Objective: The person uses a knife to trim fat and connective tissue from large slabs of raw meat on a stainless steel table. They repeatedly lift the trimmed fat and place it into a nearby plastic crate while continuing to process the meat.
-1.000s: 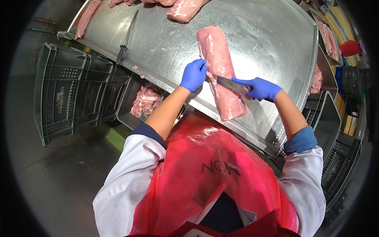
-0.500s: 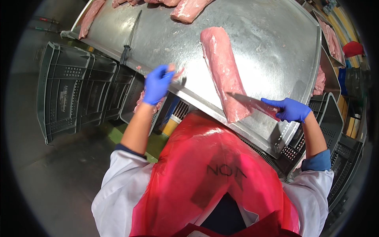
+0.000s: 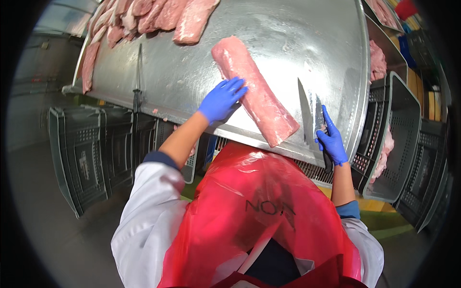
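A long pale-pink piece of meat (image 3: 264, 108) lies diagonally on the steel table (image 3: 182, 77). My left hand (image 3: 221, 99), in a blue glove, rests with outstretched fingers on the meat's left side, near its upper half. To the right of the meat, my right hand (image 3: 330, 141), also gloved, grips a knife (image 3: 317, 111) by its dark handle, blade pointing away from me. A long thin tool (image 3: 137, 98) with a dark handle, perhaps a sharpening steel, lies toward the table's left front.
More meat pieces (image 3: 192, 21) are heaped along the back left. Dark perforated crates (image 3: 77, 158) stand below the table's left side. Another crate (image 3: 403, 151) with pale meat sits at the right, beside a metal bin (image 3: 398, 57) holding pink meat.
My left hand has left the front edge and landed on the meat; the scrap it held is out of sight. The knife has moved off the meat and swung forward. The view has shifted.
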Demonstrator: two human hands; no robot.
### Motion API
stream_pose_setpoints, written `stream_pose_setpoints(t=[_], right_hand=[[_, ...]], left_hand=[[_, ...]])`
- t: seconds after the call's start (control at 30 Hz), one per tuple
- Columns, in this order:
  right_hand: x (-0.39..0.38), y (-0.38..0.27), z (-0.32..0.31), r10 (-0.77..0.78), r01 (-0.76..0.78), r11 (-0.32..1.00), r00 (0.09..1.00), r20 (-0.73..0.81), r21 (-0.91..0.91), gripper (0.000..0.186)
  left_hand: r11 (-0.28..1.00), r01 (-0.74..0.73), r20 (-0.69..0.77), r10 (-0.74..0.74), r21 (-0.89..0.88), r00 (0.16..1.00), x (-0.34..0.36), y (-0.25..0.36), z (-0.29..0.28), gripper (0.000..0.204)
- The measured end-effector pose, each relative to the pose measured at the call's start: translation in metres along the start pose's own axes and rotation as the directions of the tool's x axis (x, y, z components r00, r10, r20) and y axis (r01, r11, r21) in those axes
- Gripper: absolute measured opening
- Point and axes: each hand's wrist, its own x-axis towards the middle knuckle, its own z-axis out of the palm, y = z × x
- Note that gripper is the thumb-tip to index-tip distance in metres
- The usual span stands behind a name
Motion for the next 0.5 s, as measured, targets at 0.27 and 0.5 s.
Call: stream_pose_setpoints(t=[0.27,0.5], right_hand=[[-0.07,0.029,-0.024,0.105,-0.087,0.992,0.974,-0.199,0.095,0.083],[-0.121,0.077,-0.031,0.151,-0.054,0.956,0.931,-0.331,0.287,0.085]], left_hand=[[0.981,-0.029,0.557,0.134,-0.193,0.82,0.155,0.011,0.009,0.058],[0.933,0.3,0.643,-0.106,-0.201,0.759,0.214,-0.037,0.036,0.047]])
